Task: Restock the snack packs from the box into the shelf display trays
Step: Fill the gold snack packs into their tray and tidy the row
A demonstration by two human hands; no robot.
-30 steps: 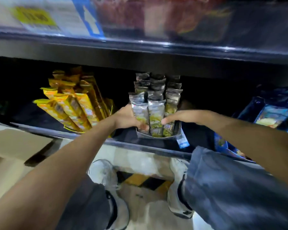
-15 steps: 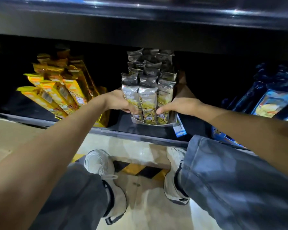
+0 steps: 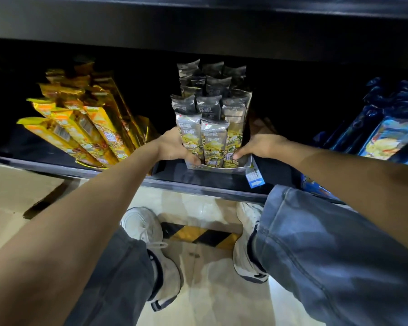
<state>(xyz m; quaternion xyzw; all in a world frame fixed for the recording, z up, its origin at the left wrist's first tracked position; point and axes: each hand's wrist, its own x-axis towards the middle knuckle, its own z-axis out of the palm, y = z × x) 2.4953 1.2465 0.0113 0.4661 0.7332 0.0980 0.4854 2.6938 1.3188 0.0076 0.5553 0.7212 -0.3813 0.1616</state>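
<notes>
The left hand (image 3: 174,149) and right hand (image 3: 260,147) clasp the display tray (image 3: 236,170) from either side, fingers curled round its walls, thumbs hooked over its front corners. The tray, filled with upright silver snack packs (image 3: 213,137), sits near the shelf (image 3: 198,187) front edge, between yellow packs (image 3: 80,130) and blue packs (image 3: 386,137).

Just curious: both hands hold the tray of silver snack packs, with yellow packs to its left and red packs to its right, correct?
Not red: the head view shows blue packs to its right. The left hand and right hand do hold the tray of silver snack packs, with yellow packs to its left.
</notes>
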